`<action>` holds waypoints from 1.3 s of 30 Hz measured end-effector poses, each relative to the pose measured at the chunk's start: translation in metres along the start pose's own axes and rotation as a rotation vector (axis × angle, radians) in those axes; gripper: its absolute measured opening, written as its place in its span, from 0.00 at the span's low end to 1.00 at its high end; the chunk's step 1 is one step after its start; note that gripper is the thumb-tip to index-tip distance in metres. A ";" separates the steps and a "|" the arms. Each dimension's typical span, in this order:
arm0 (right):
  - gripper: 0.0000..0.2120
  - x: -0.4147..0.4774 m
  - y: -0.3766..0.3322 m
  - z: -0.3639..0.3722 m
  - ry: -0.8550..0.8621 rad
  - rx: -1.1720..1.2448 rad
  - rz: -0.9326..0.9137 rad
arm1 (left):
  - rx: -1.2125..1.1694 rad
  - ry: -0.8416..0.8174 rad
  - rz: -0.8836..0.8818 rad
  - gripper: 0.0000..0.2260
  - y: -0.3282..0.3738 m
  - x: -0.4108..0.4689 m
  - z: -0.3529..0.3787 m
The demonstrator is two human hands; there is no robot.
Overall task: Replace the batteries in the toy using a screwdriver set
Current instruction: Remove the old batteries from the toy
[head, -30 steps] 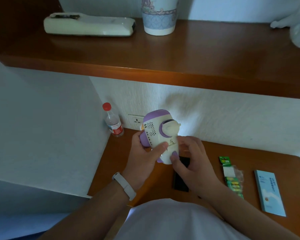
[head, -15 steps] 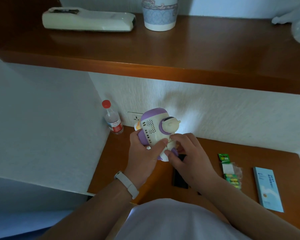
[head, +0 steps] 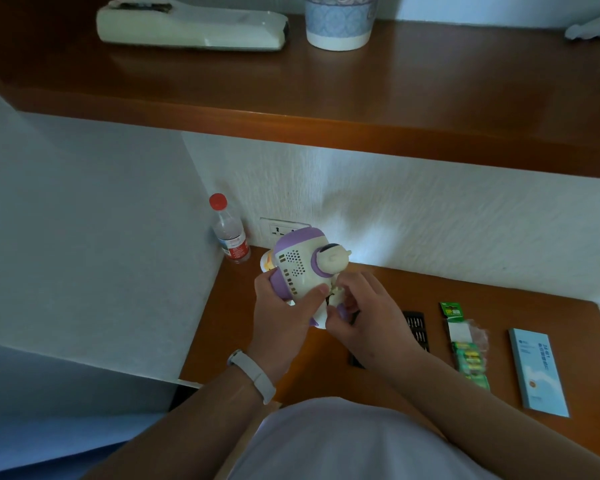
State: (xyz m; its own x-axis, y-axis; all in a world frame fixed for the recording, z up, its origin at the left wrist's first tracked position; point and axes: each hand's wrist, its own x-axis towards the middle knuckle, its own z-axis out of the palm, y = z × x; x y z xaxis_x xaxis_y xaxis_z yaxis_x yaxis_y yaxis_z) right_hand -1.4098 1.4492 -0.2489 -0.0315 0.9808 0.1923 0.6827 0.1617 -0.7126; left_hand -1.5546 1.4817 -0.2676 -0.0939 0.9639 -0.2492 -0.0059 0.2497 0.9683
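Risk, left grip: my left hand [head: 281,317] wraps the toy [head: 298,265] round its purple-and-cream body, thumb across the grille side. It is held in the air above the desk [head: 499,306], just left of frame centre. The shell looks smooth and rounded, so a hard pull at the other end could twist it loose.
Risk, right grip: my right hand [head: 371,317] curls in at the toy's lower end, pinching a pale piece beside a dark gap. Cover or battery, I cannot tell. A small loose part could drop and roll off the desk.
Risk, light: dim; polarity marks would be hard to read.
Upper left: cream device [head: 191,27] and patterned cup [head: 338,22] on the shelf [head: 326,98], well apart from the work.
Left of toy: water bottle [head: 231,237], red cap, upright in the corner beside the wall socket [head: 281,230]; a jerk leftward could knock it.
Right of hands: screwdriver set [head: 418,330], then battery pack [head: 468,355], then pale blue box [head: 537,372].
In the way: my right forearm covers part of the screwdriver set; fetching a bit means releasing the toy's end.
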 end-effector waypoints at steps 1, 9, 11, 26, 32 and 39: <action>0.16 0.000 0.000 0.002 0.001 0.010 0.001 | 0.001 0.002 0.001 0.27 -0.001 0.002 -0.003; 0.18 -0.004 -0.008 0.026 0.119 0.180 0.085 | -0.047 -0.003 -0.057 0.26 -0.014 0.019 -0.028; 0.20 -0.003 -0.011 0.029 0.127 0.339 0.153 | -0.078 -0.010 -0.086 0.26 -0.018 0.024 -0.039; 0.06 0.015 0.072 0.145 -0.111 0.888 1.083 | -0.066 0.000 -0.123 0.37 -0.023 0.022 -0.125; 0.05 0.037 0.078 0.169 -0.285 0.371 0.840 | -0.034 0.064 -0.109 0.32 -0.027 0.018 -0.145; 0.06 0.057 0.081 0.200 -0.391 0.045 0.502 | -0.040 0.080 -0.148 0.39 -0.031 0.016 -0.157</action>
State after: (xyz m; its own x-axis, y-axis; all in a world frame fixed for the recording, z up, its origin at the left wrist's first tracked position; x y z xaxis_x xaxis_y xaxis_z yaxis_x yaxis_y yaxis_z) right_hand -1.5028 1.5401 -0.4307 0.0144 0.9045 -0.4263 0.6526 -0.3316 -0.6813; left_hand -1.7125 1.4751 -0.2986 -0.1683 0.9058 -0.3888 -0.0651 0.3834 0.9213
